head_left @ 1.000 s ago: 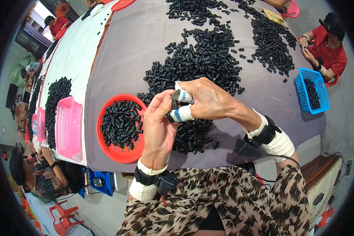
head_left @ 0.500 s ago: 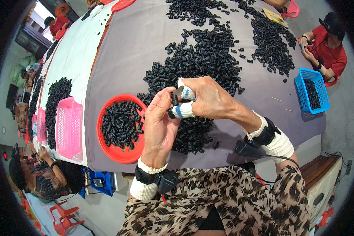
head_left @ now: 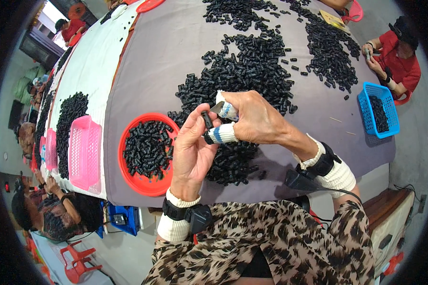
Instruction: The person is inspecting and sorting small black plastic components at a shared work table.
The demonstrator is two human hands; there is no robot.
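Pinched between the thumb and fingers of my left hand is a small black cylindrical part, tilted. My right hand is closed on a small metal blade, its tip beside the upper end of the part; whether they touch I cannot tell. White cloth covers wrap a thumb and a finger of my right hand. Beyond both hands spreads a large pile of similar black parts. To the left of my left hand, a round red tray holds many of them.
A pink basket stands on the white cloth at left. At right, a blue basket holds black parts near a person in red. Two thin sticks lie on the grey tablecloth. Another person works at lower left.
The black part has tilted in my left fingers and shows more of its length. My hands otherwise stay nearly in place; the whole view has shifted slightly.
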